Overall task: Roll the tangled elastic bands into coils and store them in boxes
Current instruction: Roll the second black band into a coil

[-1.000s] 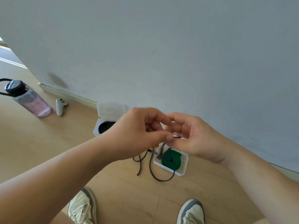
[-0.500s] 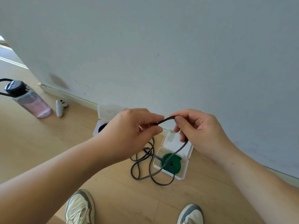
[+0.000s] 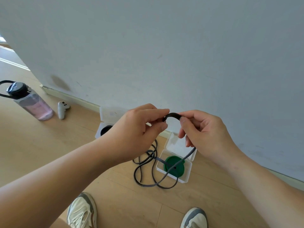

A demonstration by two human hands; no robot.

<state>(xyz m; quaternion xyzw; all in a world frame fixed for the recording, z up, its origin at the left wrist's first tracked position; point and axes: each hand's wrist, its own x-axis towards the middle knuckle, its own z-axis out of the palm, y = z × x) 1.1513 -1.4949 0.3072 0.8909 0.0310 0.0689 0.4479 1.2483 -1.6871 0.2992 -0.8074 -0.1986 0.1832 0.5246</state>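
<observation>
A long dark grey elastic band (image 3: 148,174) lies in loose loops on the wooden floor and rises to my hands. My left hand (image 3: 138,130) pinches the band's end between thumb and fingertips. My right hand (image 3: 204,134) pinches the band a short way along, so a small arch of band (image 3: 172,115) spans between them. Below, an open white box (image 3: 187,176) holds a green coiled band (image 3: 175,166). A second open white box (image 3: 102,130) with a dark coil inside sits behind my left hand, partly hidden.
A grey wall (image 3: 164,55) with a skirting board stands right behind the boxes. A clear pink water bottle (image 3: 31,102) and a white controller (image 3: 62,109) stand at the left. My two shoes (image 3: 82,211) are at the bottom edge.
My hands have risen and moved apart, drawing the band's end up into a short arch. More of the band now lies spread in loops on the floor.
</observation>
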